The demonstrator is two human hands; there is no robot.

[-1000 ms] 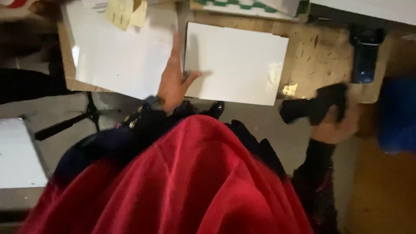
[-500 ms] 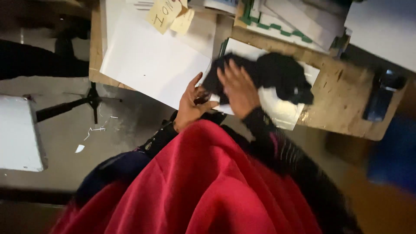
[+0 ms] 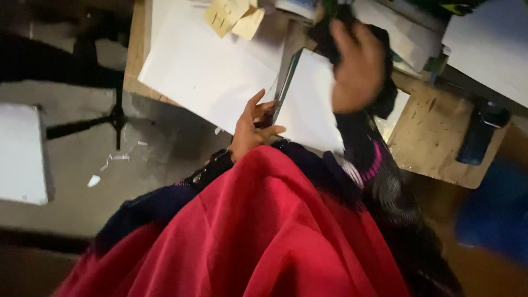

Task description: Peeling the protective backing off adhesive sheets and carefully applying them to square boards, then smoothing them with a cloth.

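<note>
The white sheet [image 3: 311, 102] lies on the wooden worktop [image 3: 434, 137], its near edge overhanging toward the person's red-draped lap. The left hand [image 3: 250, 129] pinches the sheet's left edge, fingers closed on it beside what looks like a thin dark strip [image 3: 286, 82], too blurred to name. The right hand [image 3: 357, 66] presses a black cloth [image 3: 385, 96] onto the sheet's far end, fingers spread flat. Wiping well here probably means keeping the left grip firm so the sheet cannot slide, and moving the cloth in even strokes without creasing the paper. A larger white sheet [image 3: 209, 71] lies just beside, and a dark bottle [image 3: 481, 135] stands well apart.
</note>
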